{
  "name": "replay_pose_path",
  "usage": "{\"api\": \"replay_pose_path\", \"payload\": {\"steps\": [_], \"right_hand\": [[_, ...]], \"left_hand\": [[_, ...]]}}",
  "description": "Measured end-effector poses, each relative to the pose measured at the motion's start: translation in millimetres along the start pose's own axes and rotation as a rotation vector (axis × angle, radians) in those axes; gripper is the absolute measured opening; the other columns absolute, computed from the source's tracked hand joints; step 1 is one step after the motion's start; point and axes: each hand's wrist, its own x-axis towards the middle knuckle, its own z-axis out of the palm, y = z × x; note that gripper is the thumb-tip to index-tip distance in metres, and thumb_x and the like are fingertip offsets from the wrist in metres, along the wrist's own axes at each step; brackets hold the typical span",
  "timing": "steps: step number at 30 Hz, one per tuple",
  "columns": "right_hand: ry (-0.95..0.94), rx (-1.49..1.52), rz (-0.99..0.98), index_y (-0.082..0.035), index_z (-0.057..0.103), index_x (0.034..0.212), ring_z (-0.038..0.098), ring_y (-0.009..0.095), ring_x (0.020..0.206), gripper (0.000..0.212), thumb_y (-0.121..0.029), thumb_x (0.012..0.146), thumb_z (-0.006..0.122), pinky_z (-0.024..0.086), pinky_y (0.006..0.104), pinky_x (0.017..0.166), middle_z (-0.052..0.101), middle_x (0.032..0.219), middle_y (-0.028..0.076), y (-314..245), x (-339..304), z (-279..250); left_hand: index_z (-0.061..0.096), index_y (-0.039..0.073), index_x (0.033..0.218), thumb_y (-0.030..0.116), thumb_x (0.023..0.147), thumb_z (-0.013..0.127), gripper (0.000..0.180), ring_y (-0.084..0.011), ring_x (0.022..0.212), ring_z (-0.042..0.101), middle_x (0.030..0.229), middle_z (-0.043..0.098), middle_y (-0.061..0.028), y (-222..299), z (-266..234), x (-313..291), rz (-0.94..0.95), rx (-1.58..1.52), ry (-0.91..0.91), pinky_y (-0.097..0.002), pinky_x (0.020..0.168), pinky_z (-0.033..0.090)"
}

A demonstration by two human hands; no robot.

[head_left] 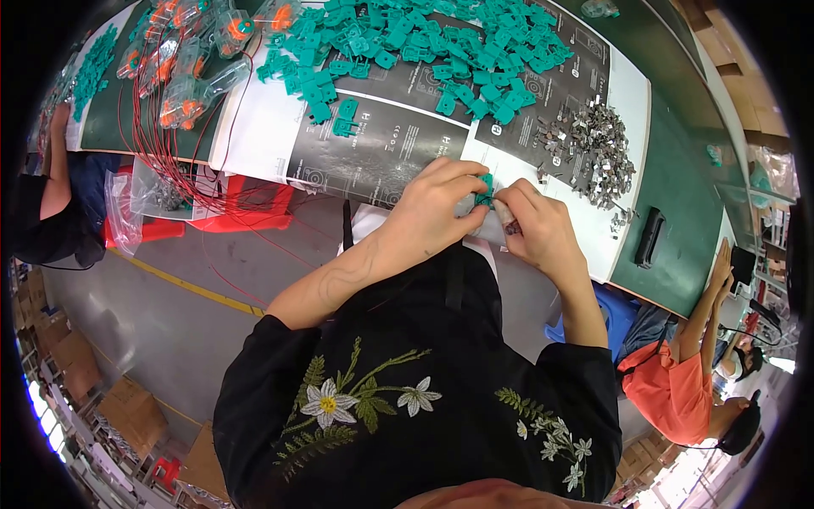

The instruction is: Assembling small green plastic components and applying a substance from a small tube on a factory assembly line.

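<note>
My left hand (431, 208) is closed at the table's near edge, pinching a small green plastic part (486, 190) between thumb and fingers. Close beside it on the right, my right hand (544, 227) is curled, its thumb and fingertip meeting near the green part. Small metal pieces (511, 227) show in the fold of its fingers. Pale coverings wrap some fingertips. Beyond my hands lies a large heap of similar green plastic parts (407, 38), with a few loose ones nearer. A pile of small metal pieces (598, 153) lies to the right.
Clear plastic assemblies with orange parts and red wires (182, 97) sit at the left, wires hanging over the edge. A black bar-shaped object (650, 237) lies on the green mat at right. A red container (242, 208) stands below the table. Other people work at both sides.
</note>
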Motion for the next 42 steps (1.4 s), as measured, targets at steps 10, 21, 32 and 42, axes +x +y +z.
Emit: {"api": "replay_pose_path", "payload": {"steps": [10, 21, 32, 42], "right_hand": [[-0.196, 0.024, -0.091, -0.004, 0.055, 0.098, 0.06, 0.035, 0.07, 0.038, 0.004, 0.06, 0.058, 0.049, 0.0425, 0.06, 0.055, 0.088, 0.012, 14, 12, -10], [-0.152, -0.018, -0.08, -0.004, 0.056, 0.099, 0.061, 0.033, 0.07, 0.038, 0.004, 0.061, 0.058, 0.05, 0.0413, 0.059, 0.055, 0.087, 0.011, 7, 2, -5], [0.083, 0.038, -0.044, -0.003, 0.058, 0.089, 0.061, 0.028, 0.067, 0.021, 0.003, 0.07, 0.063, 0.049, 0.0375, 0.058, 0.057, 0.078, 0.009, 3, -12, 4], [0.468, 0.346, -0.468, -0.008, 0.043, 0.058, 0.043, 0.024, 0.055, 0.031, 0.006, 0.063, 0.07, 0.044, 0.0375, 0.058, 0.042, 0.06, 0.004, -27, -39, 51]], "left_hand": [[0.066, -0.003, 0.093, 0.004, 0.075, 0.074, 0.02, -0.0224, 0.088, 0.065, 0.11, 0.065, -0.0114, -1, 0, 1, -0.049, -0.091, -0.021, -0.0296, 0.074, 0.054], [0.068, -0.005, 0.094, -0.002, 0.076, 0.07, 0.018, -0.0186, 0.077, 0.067, 0.108, 0.064, -0.0121, 6, -2, 7, -0.278, -0.228, -0.113, -0.0286, 0.072, 0.055], [0.068, -0.002, 0.096, 0.002, 0.078, 0.069, 0.018, -0.0283, 0.094, 0.061, 0.116, 0.059, -0.014, 8, -7, -13, 0.116, 0.036, -0.134, -0.0355, 0.08, 0.052], [0.062, -0.002, 0.104, 0.002, 0.073, 0.067, 0.032, -0.0323, 0.108, 0.054, 0.127, 0.053, -0.017, 8, -3, -23, 0.243, 0.207, -0.217, -0.0375, 0.086, 0.052]]}}
